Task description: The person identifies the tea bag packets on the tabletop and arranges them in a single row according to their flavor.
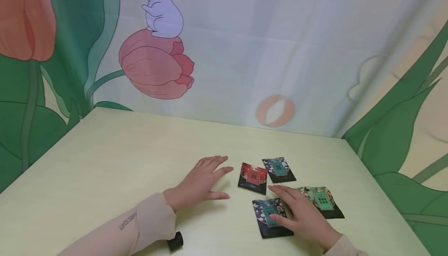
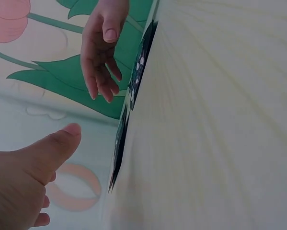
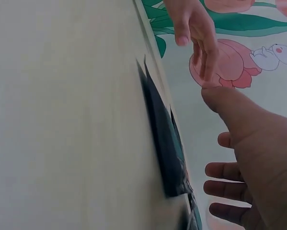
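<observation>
Several flat square sachets lie on the right half of the table. A red and black sachet (image 1: pixel 253 177) is the one nearest my left hand (image 1: pixel 201 182), whose fingers are spread over bare tabletop just left of it. Behind it to the right lies a blue floral sachet (image 1: pixel 279 169). My right hand (image 1: pixel 303 213) hovers with fingers extended above a second blue floral sachet (image 1: pixel 267 219), covering its right edge. Partly behind that hand is a green floral sachet (image 1: pixel 323 201). In the right wrist view the right thumb (image 3: pixel 234 108) stands apart from the fingers, holding nothing.
A small black cylindrical object (image 1: pixel 175 242) sits by the left sleeve at the table's near side. The pale table (image 1: pixel 115 151) ends at a hanging cloth (image 1: pixel 238 54) printed with tulips and a white animal figure.
</observation>
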Demonstrator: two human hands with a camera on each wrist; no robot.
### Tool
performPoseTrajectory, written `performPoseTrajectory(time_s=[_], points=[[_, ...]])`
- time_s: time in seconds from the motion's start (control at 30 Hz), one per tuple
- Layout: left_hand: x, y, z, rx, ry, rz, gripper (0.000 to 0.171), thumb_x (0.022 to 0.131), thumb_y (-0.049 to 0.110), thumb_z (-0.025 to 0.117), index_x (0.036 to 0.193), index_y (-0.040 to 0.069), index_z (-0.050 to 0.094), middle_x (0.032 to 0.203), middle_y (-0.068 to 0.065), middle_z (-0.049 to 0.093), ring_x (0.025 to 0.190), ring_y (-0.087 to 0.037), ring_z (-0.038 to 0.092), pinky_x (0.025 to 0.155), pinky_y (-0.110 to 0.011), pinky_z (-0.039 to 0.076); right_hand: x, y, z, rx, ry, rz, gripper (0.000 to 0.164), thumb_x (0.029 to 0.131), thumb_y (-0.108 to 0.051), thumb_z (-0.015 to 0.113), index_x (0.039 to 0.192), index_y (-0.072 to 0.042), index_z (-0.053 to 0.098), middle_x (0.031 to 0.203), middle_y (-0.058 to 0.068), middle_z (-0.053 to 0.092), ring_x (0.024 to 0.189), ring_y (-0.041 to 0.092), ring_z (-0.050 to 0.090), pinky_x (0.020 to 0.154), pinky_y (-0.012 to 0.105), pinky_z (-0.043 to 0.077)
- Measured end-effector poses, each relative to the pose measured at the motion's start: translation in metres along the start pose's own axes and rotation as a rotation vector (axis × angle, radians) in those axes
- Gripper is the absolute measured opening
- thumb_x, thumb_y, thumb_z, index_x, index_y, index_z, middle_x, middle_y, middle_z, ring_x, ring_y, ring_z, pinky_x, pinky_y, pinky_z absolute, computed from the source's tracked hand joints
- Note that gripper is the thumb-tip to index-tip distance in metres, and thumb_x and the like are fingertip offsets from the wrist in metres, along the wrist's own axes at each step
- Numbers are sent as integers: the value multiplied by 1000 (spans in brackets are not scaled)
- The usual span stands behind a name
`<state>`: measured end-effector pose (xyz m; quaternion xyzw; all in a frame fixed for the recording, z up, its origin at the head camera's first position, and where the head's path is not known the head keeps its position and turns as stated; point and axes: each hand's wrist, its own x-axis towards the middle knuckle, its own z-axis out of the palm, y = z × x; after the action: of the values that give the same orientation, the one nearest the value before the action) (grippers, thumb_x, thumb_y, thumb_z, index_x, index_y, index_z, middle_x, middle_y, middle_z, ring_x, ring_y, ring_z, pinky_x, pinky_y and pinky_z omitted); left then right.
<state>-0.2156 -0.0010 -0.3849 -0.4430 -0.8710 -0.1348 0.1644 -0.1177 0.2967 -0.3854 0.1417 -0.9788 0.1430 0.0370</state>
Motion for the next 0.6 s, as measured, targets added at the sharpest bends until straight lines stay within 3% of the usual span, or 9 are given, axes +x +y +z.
performPoseTrajectory(time_s=[0.3, 0.6], points=[[16, 10, 10, -110, -54, -77, 64, 82, 49, 71, 134, 16, 55, 139, -12, 50, 130, -30, 45, 110, -48, 36, 0, -10, 6, 7, -85, 44, 68, 81, -64, 63, 137, -29, 51, 135, 1, 53, 123, 27, 52, 97, 55, 48], [30, 16, 21, -165, -113, -126, 61, 83, 48, 70, 132, 16, 56, 139, -9, 50, 131, -28, 44, 113, -46, 34, -1, -10, 10, -11, -123, -13, 65, 81, -72, 54, 131, -32, 56, 129, -3, 55, 118, 23, 52, 96, 52, 48]])
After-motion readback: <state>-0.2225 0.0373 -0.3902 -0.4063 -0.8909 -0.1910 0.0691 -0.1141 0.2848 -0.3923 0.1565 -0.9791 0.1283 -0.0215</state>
